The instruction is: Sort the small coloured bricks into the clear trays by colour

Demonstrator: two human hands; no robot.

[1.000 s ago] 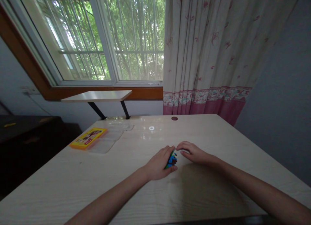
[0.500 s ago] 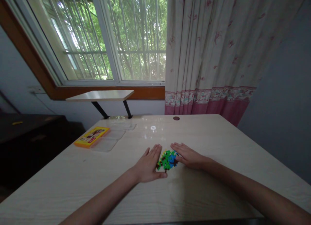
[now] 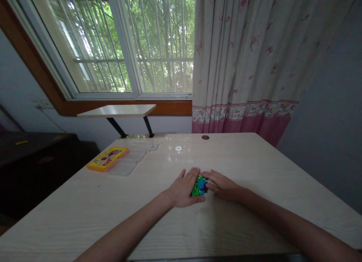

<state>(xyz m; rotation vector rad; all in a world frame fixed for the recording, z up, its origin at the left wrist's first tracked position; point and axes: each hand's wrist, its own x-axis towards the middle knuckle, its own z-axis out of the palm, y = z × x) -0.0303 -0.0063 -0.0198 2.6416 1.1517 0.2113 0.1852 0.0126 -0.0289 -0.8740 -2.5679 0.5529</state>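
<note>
A small heap of building-block pieces [image 3: 200,186], green, blue and dark, lies on the pale wooden desk [image 3: 169,235]. Against the heap's left side rests my left hand [image 3: 186,189], open, fingers stretched forward and thumb out along the near side. My right hand [image 3: 222,186] touches the right side, also open, with thumb and fingers apart around the edge. Between them the two hands enclose the pieces, and part of the heap is hidden under the left palm and fingers.
A yellow-orange box [image 3: 108,159] with a printed lid lies at the left of the desk, beside clear plastic bags or sheets [image 3: 128,164]. A raised shelf [image 3: 118,110] on black legs stands at the back left. A round cable hole [image 3: 205,137] sits near the rear edge.
My left hand has slid right, pressing the heap into a narrower, tighter pile. My right hand has barely moved. The yellow pieces at the far edge no longer show.
</note>
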